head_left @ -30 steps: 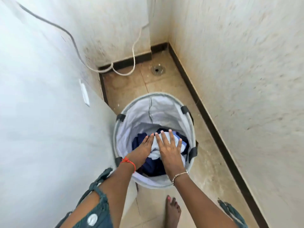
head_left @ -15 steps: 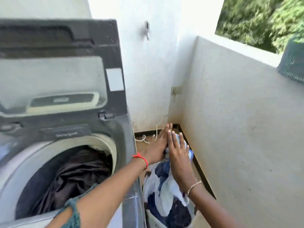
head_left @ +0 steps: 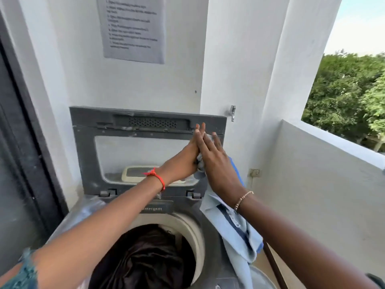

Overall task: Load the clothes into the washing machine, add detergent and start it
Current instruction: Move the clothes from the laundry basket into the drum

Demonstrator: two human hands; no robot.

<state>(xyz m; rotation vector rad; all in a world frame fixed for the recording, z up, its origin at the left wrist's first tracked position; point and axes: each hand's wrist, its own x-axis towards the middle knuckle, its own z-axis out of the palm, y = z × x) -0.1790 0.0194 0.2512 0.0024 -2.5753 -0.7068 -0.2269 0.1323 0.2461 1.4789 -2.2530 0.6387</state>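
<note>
White balcony walls [head_left: 135,84] around open washing machine [head_left: 210,247]

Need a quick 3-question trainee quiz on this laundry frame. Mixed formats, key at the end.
1. True or false: the washer lid stands open.
2. What lies in the drum? A) dark clothes B) nothing C) a detergent bottle
3. How do the left hand and the right hand carry the light blue garment?

Key
1. True.
2. A.
3. It is pressed between the two palms with the fingers straight. The rest of it hangs down at the right of the drum.
</note>
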